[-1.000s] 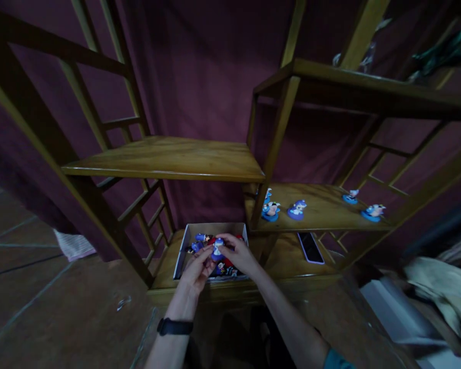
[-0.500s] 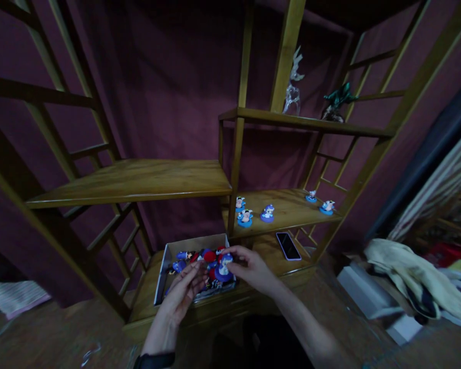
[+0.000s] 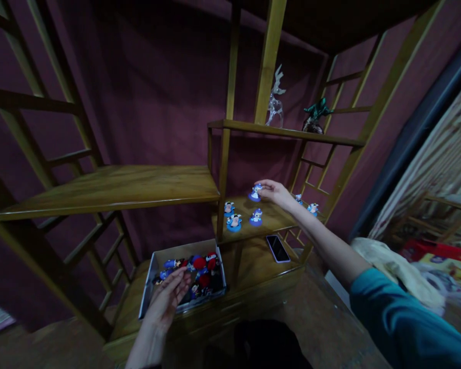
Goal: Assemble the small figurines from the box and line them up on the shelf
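R hand [image 3: 278, 196] has a narrow pinch, thumb & fingertips, on a purple-and-white figurine [image 3: 255, 193], reaching up & to the R of the open cardboard box [image 3: 200, 248], above the low display shelf [image 3: 276, 218]; fig. looks abt upright, can't tell if its base touches wood. L hand [image 3: 171, 294] is loosely spread, fingers half curled, over the box's near-L part; can't tell if it touches any of the jumbled red & blue figurines [image 3: 197, 263] inside. Held fig. sits at R hand's fingertips, well apart from L hand. A matching purple figurine [image 3: 255, 217] stands just nearer than the held one, also up-R of box. Two pig figurines [image 3: 234, 222] on blue bases stand btwn that one & the box side of the shelf. Smartphone [image 3: 277, 249] lies R of box on the bottom board. Vs 0.5 s ago: held fig. was over the box's R part, near both hands; now it's up-R of box, hands well apart, L hand still over box.
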A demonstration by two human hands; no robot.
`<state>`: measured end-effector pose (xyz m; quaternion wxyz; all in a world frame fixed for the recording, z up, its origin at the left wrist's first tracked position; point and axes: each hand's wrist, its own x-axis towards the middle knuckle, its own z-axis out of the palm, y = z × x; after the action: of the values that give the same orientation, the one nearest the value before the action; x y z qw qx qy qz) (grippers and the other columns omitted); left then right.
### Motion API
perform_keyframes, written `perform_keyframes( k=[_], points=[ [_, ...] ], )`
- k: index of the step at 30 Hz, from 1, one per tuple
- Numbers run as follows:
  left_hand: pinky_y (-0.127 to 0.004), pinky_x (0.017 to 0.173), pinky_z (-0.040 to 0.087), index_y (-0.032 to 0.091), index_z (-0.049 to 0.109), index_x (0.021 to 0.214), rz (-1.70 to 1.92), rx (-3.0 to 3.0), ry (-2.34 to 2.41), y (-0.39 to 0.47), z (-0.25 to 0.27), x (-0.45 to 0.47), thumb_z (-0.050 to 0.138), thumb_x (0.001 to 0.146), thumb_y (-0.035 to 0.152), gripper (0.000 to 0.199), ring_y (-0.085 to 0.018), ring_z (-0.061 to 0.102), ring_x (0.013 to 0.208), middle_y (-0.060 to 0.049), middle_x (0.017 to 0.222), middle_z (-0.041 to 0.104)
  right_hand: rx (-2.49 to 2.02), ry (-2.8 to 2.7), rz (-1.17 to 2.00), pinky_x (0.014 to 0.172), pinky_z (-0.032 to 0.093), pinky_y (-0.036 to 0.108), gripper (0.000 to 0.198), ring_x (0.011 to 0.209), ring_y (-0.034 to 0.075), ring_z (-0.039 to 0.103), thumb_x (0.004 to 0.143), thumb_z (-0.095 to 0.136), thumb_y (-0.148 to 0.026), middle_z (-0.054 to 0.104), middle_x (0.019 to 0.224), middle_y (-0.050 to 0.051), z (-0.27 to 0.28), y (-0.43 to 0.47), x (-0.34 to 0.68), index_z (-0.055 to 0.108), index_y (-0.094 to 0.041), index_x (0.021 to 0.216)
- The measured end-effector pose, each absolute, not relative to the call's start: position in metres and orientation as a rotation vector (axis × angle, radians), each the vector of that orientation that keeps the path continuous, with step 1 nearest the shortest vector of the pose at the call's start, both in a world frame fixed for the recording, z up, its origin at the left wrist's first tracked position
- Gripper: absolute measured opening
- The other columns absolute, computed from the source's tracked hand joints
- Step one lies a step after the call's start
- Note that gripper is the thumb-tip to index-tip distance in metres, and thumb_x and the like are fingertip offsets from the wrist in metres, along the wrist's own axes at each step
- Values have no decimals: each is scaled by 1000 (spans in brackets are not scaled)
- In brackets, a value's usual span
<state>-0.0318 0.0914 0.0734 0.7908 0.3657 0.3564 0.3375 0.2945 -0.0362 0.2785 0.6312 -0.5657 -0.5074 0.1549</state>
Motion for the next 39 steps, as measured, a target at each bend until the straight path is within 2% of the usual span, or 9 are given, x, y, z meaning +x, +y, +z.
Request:
perform_keyframes(
  k=[3, 11, 19, 25, 30, 34, 39],
  points=[
    [-20, 61, 53, 14, 64, 95, 736, 788, 769, 93, 73, -29, 57, 74, 3, 25, -13, 66, 70, -7, 81, 69, -1371, -1176, 445, 59, 48, 24, 30, 57, 10, 58, 58, 71, -18, 67, 68, 0, 269, -12, 315, 67, -15, 88],
    [-19, 59, 53, 12, 64, 93, 740, 709, 800, 95, 75, -26, 58, 72, 0, 25, -13, 66, 66, -7, 77, 69, -1482, -1330, 567, 56, 47, 23, 26, 56, 9, 56, 54, 71, -16, 66, 63, -2, 239, 14, 321, 67, -14, 80],
    [-19, 57, 53, 10, 63, 95, 746, 704, 833, 97, 77, -23, 55, 74, 0, 25, -13, 66, 63, -9, 75, 69, -1605, -1348, 655, 63, 48, 20, 28, 64, 9, 58, 58, 70, -10, 65, 71, -2, 238, 12, 327, 63, -15, 85],
    [-20, 57, 54, 11, 63, 95, 752, 701, 816, 98, 73, -23, 54, 75, 1, 24, -13, 66, 63, -8, 75, 69, -1623, -1396, 639, 63, 48, 21, 26, 64, 9, 57, 61, 68, -13, 64, 72, -2, 237, 14, 326, 63, -16, 86],
    [-18, 56, 53, 11, 63, 95, 759, 702, 796, 101, 69, -24, 54, 75, 1, 23, -12, 66, 64, -8, 76, 69, -1601, -1407, 586, 68, 49, 24, 35, 71, 11, 59, 63, 66, -14, 66, 84, 1, 240, 2, 329, 61, -17, 98],
    [-18, 56, 53, 10, 63, 93, 770, 667, 807, 103, 69, -26, 55, 74, 0, 24, -12, 66, 63, -8, 76, 69, -1586, -1385, 496, 78, 48, 30, 32, 85, 14, 60, 70, 59, -17, 66, 97, 5, 247, -29, 328, 61, -17, 102],
    [-19, 56, 53, 10, 63, 94, 787, 666, 796, 105, 67, -29, 53, 75, 0, 23, -12, 65, 64, -8, 75, 68, -1585, -1504, 675, 89, 44, 32, 39, 98, 16, 57, 72, 58, -20, 62, 110, 5, 250, -66, 309, 58, -20, 110]
  ],
)
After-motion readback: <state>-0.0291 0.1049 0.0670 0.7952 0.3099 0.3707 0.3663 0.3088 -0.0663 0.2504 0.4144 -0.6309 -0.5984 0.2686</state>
